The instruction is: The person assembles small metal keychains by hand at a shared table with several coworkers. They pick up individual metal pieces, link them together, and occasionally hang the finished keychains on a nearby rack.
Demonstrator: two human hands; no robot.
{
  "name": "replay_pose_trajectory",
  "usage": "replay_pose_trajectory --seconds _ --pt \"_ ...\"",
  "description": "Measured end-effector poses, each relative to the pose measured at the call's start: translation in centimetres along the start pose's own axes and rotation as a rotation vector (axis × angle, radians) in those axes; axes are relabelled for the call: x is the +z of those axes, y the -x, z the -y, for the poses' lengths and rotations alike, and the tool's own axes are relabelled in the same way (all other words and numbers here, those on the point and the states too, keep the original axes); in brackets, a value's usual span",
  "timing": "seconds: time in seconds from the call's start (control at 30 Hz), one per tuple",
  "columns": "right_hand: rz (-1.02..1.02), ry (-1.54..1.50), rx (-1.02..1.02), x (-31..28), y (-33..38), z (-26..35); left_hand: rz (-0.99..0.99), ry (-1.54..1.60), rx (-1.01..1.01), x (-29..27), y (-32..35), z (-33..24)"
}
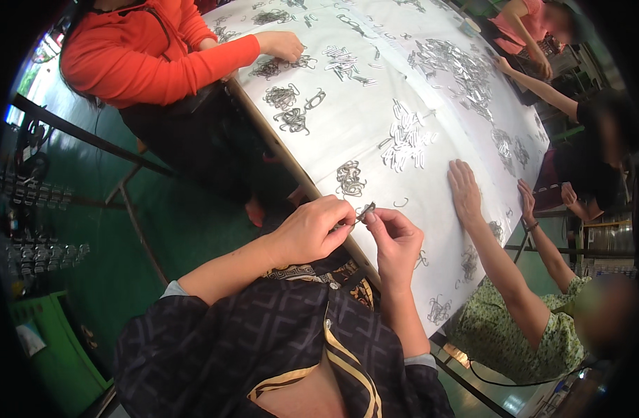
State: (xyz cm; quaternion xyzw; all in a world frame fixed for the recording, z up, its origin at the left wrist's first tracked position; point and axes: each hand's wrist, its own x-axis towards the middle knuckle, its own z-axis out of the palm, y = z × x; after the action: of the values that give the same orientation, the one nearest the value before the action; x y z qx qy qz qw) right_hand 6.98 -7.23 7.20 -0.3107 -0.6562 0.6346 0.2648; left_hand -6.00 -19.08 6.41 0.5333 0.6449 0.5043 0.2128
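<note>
My left hand [311, 228] and my right hand [397, 240] meet at the near edge of the table. A small dark curved metal piece [365, 212] is pinched between their fingertips. The right thumb presses on it, and the left fingers close at its other end; its exact kind is too small to tell. Just beyond my hands lies a heap of dark curved metal pieces [349, 179]. A single thin hook-shaped piece [401, 203] rests alone to its right. Farther off is a pile of shiny silver strips [405, 141].
A white-covered table [361, 129] holds several more heaps of metal pieces [462, 70]. A person in an orange-red jacket [142, 59] works at its left edge. At right, another person's hand [464, 191] lies flat on the cover. A green cabinet [65, 345] stands lower left.
</note>
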Motion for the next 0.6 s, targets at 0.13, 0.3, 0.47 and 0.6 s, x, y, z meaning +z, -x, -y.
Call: replay_pose_trajectory --seconds 0.13,0.3,0.47,0.6 --pt "-0.045 0.155 -0.136 -0.2 1.1 -0.7 0.022 -0.031 0.024 0.8 0.6 0.3" --pt "-0.111 0.128 -0.094 -0.7 2.1 -1.7 0.009 0.000 0.054 1.7 0.8 0.4" --pt "-0.119 0.070 -0.058 -1.1 2.6 -2.1 0.020 -0.014 0.060 2.4 0.6 0.6" --pt "-0.120 0.135 -0.118 -1.3 2.8 -1.5 0.060 -0.043 0.060 2.6 0.5 0.7"
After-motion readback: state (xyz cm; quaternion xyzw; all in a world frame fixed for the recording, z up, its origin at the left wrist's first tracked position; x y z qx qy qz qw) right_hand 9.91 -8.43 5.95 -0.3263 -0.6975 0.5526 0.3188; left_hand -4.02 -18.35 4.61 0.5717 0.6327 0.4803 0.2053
